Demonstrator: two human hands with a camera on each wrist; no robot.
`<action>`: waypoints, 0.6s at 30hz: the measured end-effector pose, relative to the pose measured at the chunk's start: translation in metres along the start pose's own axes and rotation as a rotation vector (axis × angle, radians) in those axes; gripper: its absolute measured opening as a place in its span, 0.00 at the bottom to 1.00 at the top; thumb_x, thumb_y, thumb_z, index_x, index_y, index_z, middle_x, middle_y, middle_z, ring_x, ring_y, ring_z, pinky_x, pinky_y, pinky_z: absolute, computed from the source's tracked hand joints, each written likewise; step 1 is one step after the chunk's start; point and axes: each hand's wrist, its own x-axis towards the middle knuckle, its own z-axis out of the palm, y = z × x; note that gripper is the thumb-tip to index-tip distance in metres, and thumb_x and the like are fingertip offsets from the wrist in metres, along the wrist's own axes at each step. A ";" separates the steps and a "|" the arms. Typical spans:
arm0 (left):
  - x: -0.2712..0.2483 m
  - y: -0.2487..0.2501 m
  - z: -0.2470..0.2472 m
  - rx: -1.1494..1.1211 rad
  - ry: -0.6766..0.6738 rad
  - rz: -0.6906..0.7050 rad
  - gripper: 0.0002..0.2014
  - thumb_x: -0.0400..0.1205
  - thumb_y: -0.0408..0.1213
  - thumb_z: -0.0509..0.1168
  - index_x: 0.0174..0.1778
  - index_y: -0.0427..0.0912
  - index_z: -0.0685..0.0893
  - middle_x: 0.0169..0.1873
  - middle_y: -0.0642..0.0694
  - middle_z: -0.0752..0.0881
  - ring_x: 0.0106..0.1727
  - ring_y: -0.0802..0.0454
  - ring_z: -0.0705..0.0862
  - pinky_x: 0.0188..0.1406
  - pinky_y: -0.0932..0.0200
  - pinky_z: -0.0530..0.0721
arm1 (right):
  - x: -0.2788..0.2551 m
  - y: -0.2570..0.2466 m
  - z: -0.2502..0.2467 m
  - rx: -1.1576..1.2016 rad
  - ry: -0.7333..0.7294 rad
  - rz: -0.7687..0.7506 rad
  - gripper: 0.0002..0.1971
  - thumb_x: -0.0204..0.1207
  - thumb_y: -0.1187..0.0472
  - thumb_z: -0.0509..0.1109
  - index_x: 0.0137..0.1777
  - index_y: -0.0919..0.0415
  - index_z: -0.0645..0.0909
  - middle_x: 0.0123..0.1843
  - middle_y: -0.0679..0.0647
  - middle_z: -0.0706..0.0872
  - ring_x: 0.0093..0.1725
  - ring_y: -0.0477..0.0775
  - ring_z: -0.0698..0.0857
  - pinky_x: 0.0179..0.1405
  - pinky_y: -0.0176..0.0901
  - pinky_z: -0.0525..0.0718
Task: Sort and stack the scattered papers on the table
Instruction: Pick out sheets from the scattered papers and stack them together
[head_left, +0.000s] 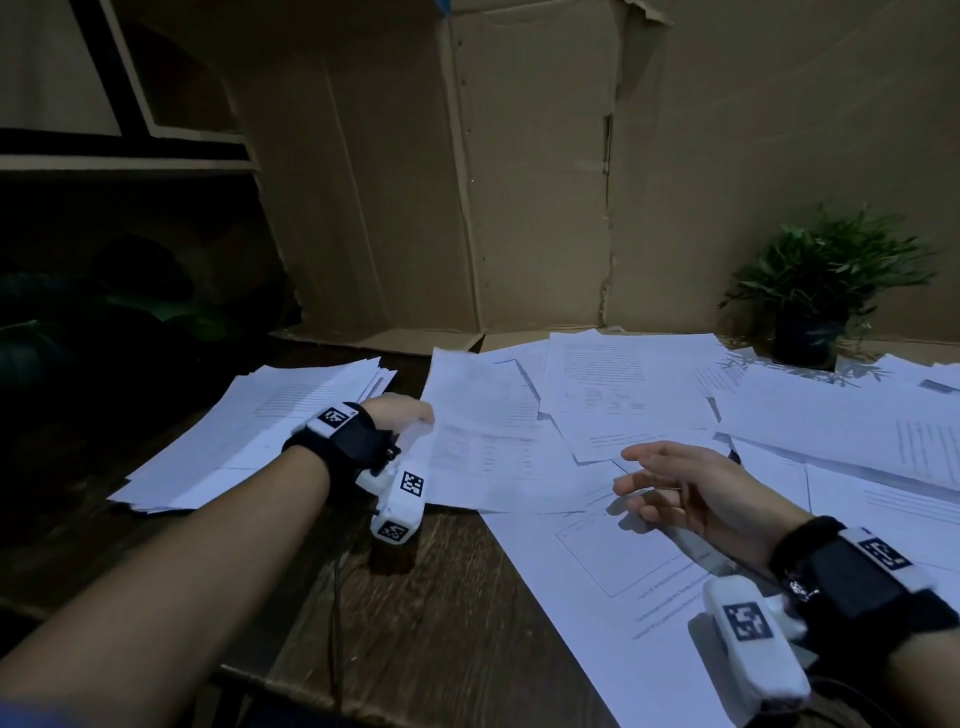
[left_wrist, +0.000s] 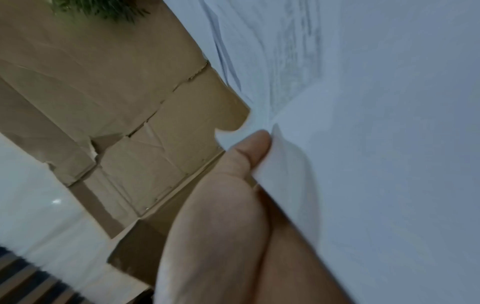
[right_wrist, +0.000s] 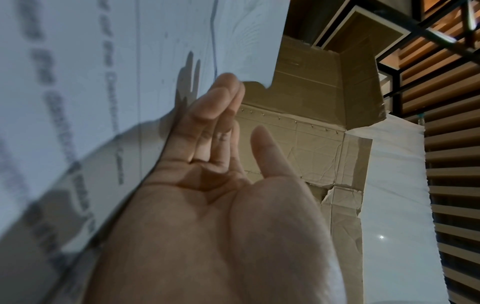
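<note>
White printed papers (head_left: 639, 395) lie scattered over the middle and right of the dark wooden table (head_left: 447, 582). A loose stack of sheets (head_left: 249, 431) sits at the left. My left hand (head_left: 402, 413) pinches the left edge of one printed sheet (head_left: 483, 441), lifted off the table; in the left wrist view the thumb (left_wrist: 253, 150) presses on that sheet (left_wrist: 363, 164). My right hand (head_left: 670, 486) hovers open over a large sheet with a box outline (head_left: 613, 561), fingers straight and holding nothing, as the right wrist view (right_wrist: 223, 115) confirms.
A brown cardboard wall (head_left: 519, 182) stands along the back of the table. A small potted plant (head_left: 815, 296) stands at the back right beside the papers. Dark shelving (head_left: 104, 156) lies at the far left. A cable (head_left: 337, 623) hangs from the left wrist.
</note>
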 end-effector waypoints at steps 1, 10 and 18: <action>0.000 -0.002 -0.004 0.032 -0.002 0.018 0.08 0.86 0.36 0.60 0.57 0.37 0.73 0.37 0.41 0.76 0.34 0.46 0.75 0.32 0.58 0.72 | 0.000 0.000 0.000 0.001 0.004 -0.001 0.13 0.87 0.65 0.63 0.67 0.72 0.78 0.48 0.70 0.90 0.36 0.60 0.89 0.36 0.43 0.91; -0.032 -0.018 -0.029 -0.441 -0.049 0.398 0.20 0.87 0.21 0.55 0.67 0.48 0.79 0.55 0.44 0.89 0.47 0.47 0.91 0.37 0.53 0.90 | 0.001 0.001 0.001 0.045 0.031 0.005 0.20 0.82 0.58 0.70 0.69 0.70 0.77 0.56 0.69 0.91 0.42 0.63 0.89 0.39 0.48 0.92; -0.044 0.005 0.021 -0.568 -0.359 0.442 0.20 0.87 0.24 0.56 0.74 0.40 0.76 0.68 0.36 0.84 0.66 0.34 0.83 0.65 0.38 0.82 | -0.008 -0.009 0.007 0.245 -0.056 -0.056 0.31 0.74 0.42 0.72 0.72 0.61 0.83 0.69 0.63 0.86 0.67 0.66 0.86 0.72 0.63 0.79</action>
